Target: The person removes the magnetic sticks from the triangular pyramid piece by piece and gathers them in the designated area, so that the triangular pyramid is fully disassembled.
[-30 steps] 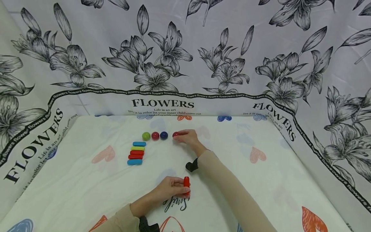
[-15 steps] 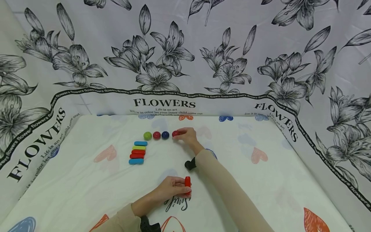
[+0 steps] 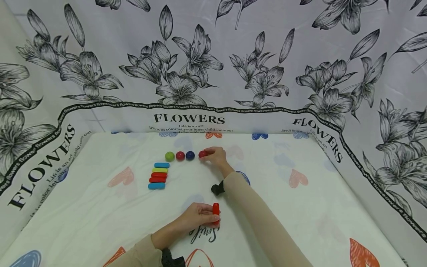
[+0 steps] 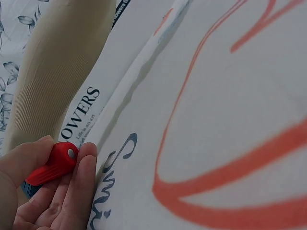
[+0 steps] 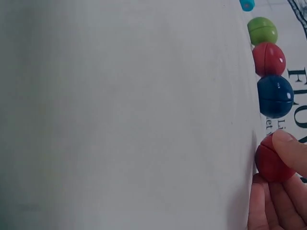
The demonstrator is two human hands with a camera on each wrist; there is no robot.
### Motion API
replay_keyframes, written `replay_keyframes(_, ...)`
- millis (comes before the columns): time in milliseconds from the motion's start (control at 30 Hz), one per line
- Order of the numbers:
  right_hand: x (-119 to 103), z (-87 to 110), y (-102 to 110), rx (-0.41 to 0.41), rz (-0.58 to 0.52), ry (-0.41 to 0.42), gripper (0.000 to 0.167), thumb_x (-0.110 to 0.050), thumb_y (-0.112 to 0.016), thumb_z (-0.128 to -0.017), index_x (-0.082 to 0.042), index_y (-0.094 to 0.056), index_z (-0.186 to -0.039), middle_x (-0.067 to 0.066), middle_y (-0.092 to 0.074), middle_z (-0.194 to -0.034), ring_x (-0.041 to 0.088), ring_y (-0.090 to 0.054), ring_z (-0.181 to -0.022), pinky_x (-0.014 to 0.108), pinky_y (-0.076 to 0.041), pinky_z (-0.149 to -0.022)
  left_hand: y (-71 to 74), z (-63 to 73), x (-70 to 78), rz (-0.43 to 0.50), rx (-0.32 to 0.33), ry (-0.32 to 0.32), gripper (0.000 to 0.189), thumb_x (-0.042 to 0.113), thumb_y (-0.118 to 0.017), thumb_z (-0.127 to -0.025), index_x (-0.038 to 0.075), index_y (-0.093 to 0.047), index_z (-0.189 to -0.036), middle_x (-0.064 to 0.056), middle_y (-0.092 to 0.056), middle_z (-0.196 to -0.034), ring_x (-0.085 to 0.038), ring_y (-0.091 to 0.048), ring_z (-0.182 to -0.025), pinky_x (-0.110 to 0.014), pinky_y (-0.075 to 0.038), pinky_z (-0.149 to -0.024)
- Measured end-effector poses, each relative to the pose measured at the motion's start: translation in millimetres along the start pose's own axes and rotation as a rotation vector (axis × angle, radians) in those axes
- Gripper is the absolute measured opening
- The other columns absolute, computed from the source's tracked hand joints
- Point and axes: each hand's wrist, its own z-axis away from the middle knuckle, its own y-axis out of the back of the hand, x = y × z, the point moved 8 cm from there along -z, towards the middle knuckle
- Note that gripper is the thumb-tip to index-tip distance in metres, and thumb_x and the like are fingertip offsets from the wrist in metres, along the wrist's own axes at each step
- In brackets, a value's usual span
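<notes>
At the table's centre, my left hand grips a short red stick upright between thumb and fingers. In the left wrist view this red stick shows a ridged side and a small pale dot on its end. Farther back, my right hand pinches a red ball close over the cloth. A dark blue ball, another red ball and a green ball line up to its left. The right wrist view shows a gap between the held red ball and the blue ball.
Left of centre, several short sticks lie stacked in a column: a blue stick, a yellow stick, red ones and another blue stick. A white cloth with printed hearts covers the table. A flowered curtain hangs behind.
The head view has shifted slightly. My right forearm has moved a little to the left, while both hands keep their grips on the red ball and the red stick.
</notes>
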Motion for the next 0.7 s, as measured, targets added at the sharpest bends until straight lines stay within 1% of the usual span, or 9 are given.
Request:
replay_keyframes(233,-2.4,2.0,-2.6,-0.029,0.012,0.005,0.046,-0.007,-0.080,-0.076,-0.008,-0.068,-0.120,0.012,-0.070,-0.119,0.026,-0.063,-0.112,0.037,-0.048,-0.105,0.2,-0.6,-0.9,-0.019,0.010,0.004,0.048,0.032,-0.070,-0.087,0.002,-0.062,-0.124,-0.011,-0.076,-0.102,-0.013,-0.073,-0.089,-0.037,-0.052,-0.102)
replay_keyframes(433,-2.3,2.5,-2.1,-0.037,0.021,-0.009,0.047,-0.007,-0.079,-0.077,-0.009,-0.067,-0.122,0.011,-0.069,-0.121,0.024,-0.060,-0.111,0.037,-0.048,-0.104,0.6,-1.3,-0.5,0.002,-0.007,-0.005,0.050,0.034,-0.071,-0.086,0.002,-0.062,-0.123,-0.011,-0.076,-0.101,-0.013,-0.074,-0.088,-0.034,-0.054,-0.100)
replay_keyframes(700,-0.3,4.1,-2.1,-0.044,-0.013,-0.023,0.050,-0.006,-0.079,-0.077,-0.008,-0.064,-0.124,0.013,-0.068,-0.123,0.025,-0.061,-0.115,0.036,-0.047,-0.107,0.6,-2.7,-2.2,0.016,-0.017,-0.007,0.049,0.034,-0.071,-0.086,0.002,-0.062,-0.122,-0.011,-0.077,-0.100,-0.015,-0.074,-0.088,-0.033,-0.053,-0.100)
